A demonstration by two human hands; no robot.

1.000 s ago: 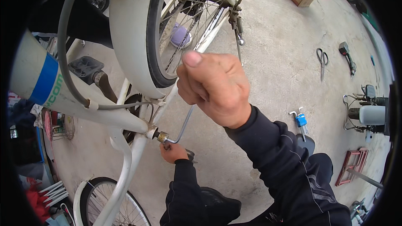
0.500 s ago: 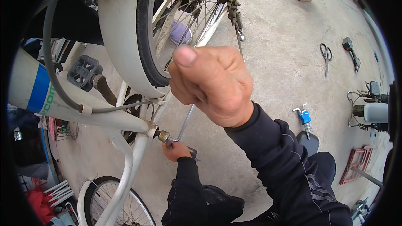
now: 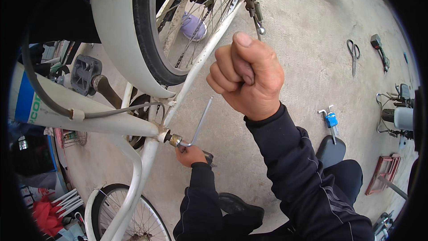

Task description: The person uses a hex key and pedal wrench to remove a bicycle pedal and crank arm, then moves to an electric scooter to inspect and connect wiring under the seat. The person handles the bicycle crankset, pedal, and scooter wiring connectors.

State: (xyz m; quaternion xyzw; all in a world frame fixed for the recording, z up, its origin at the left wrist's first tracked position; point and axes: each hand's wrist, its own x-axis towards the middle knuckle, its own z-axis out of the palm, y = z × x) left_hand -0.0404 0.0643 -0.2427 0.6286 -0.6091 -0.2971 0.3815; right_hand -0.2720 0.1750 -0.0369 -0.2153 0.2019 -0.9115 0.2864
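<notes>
My left hand (image 3: 191, 156) is closed around the crank arm beside the white bicycle frame (image 3: 129, 125), its fingers partly hidden. A bent silver hex key (image 3: 201, 124) sits with its short end at the worn, brass-coloured crank end (image 3: 175, 140). The key's long arm points up and away, untouched at its tip. My right hand (image 3: 250, 76) is raised in a fist to the right of the key, thumb on top, with nothing seen in it. A dark pedal (image 3: 208, 156) shows just past my left hand.
The rear wheel (image 3: 145, 31) and another pedal (image 3: 86, 75) are at upper left, with a purple shoe (image 3: 193, 26) behind the spokes. On the concrete floor at right lie scissors (image 3: 353, 56), a cordless power tool (image 3: 380, 52), a blue-held hex key set (image 3: 331, 121) and a red metal frame (image 3: 383, 174).
My right fist has moved right, away from the hex key, and turned so its curled fingers show. My left hand stays at the crank. The view has shifted slightly.
</notes>
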